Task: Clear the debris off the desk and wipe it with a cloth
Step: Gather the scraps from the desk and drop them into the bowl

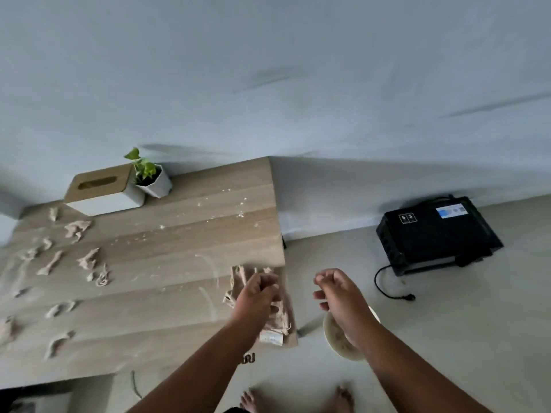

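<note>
Wooden table [185, 234] strewn with torn beige debris [78, 229] along its left half and crumbs [240, 215] farther back. Left hand [258, 293], fingers curled, over a beige cloth [238, 278] at the right edge, possibly gripping it. Right hand [338, 289] loosely curled, holding nothing, above the floor [447, 338].

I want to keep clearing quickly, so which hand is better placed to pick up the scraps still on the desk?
Probably the left hand: it is over the desk edge, on the same side as the scraps. The right hand hangs off the desk, above the bowl on the floor.
</note>
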`<state>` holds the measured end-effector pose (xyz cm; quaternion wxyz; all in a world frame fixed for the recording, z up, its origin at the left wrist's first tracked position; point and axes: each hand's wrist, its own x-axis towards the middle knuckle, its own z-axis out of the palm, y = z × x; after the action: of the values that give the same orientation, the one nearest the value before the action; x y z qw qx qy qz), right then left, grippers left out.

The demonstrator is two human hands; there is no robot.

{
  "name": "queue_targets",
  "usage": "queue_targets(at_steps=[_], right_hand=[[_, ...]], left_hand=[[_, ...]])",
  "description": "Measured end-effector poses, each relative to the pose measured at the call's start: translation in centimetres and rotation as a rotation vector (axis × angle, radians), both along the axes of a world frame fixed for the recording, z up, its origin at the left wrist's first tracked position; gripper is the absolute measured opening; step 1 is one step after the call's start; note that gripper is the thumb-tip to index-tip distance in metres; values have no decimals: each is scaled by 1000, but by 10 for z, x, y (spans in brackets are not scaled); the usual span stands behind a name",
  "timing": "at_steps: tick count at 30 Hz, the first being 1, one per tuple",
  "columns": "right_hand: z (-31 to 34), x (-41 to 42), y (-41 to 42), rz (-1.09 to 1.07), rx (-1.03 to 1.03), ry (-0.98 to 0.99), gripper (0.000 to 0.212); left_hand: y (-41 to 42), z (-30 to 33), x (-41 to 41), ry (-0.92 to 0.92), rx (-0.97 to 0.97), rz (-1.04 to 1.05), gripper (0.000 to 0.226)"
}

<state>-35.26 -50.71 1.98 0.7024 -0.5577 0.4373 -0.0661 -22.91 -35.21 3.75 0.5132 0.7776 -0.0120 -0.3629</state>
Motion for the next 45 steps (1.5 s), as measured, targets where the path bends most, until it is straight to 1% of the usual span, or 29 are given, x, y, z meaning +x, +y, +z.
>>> queue_targets(at_steps=[3, 9, 11, 15, 17, 21, 25, 29, 33, 35, 41, 43, 45], right_hand=[[0, 23, 29, 109, -65, 14, 6], [-11, 72, 96, 352, -278, 72, 18], [-15, 88, 118, 394, -346, 74, 19], [-25, 121, 166, 499, -414, 120, 18], [-30, 138, 190, 545, -458, 138, 19], [-32, 170, 239, 620, -523, 166, 14], [-32, 202, 284, 694, -579, 162, 11], [-31, 237, 320, 768, -611, 158, 8], [-30, 269, 344, 829, -645, 142, 15], [-32, 285, 352, 851, -654, 128, 18], [-50, 340, 373, 914, -747, 164, 35], [-56, 362, 381, 929, -793, 163, 43], [-58, 383, 388, 937, -829, 160, 53]], left_hand=[[47, -5, 17, 16, 0, 50, 13], [144, -17, 49, 8, 45, 238, 10], [177, -22, 59, 7, 64, 297, 10], [243, -31, 85, -7, 117, 330, 9], [276, -35, 101, -46, 165, 339, 10], [338, -40, 131, -148, 260, 303, 8], [396, -40, 171, -262, 346, 243, 12], [443, -37, 212, -367, 387, 203, 15], [476, -44, 239, -410, 476, 230, 16], [487, -51, 247, -421, 518, 237, 22], [498, -72, 262, -390, 605, 145, 35], [499, -79, 264, -423, 609, 105, 35], [501, -83, 267, -480, 601, 64, 29]])
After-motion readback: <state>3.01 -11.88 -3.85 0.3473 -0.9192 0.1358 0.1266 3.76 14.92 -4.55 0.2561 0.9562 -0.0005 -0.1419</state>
